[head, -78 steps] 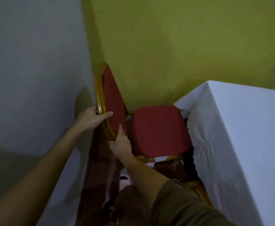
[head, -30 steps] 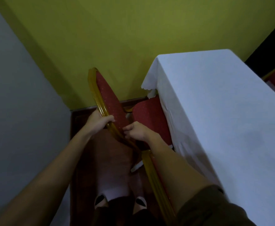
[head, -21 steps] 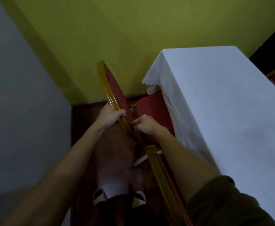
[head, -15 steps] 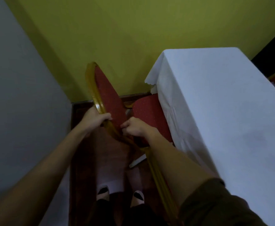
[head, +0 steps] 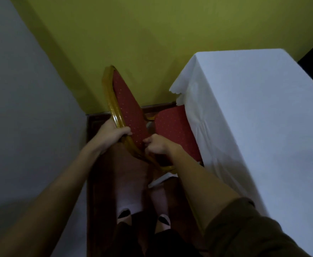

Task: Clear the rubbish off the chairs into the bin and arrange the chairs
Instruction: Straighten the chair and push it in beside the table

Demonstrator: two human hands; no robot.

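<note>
A red padded chair with a gold frame stands in the corner. Its backrest (head: 126,106) rises tilted at the centre, and its seat (head: 174,128) is partly tucked under the white tablecloth. My left hand (head: 113,135) grips the gold outer edge of the backrest. My right hand (head: 156,144) is closed on the lower inner edge of the backrest frame, beside the seat. A white scrap of paper (head: 161,179) lies on the floor below the seat's front rail.
A table under a white cloth (head: 253,127) fills the right side, close against the chair. A grey wall (head: 26,127) is on the left and a yellow-green wall (head: 152,43) behind. My feet (head: 142,217) stand on the narrow dark wooden floor strip.
The chair has gone from the open corner to partly under the tablecloth. In the last half second the backrest and both hands shifted slightly; the grips stay the same.
</note>
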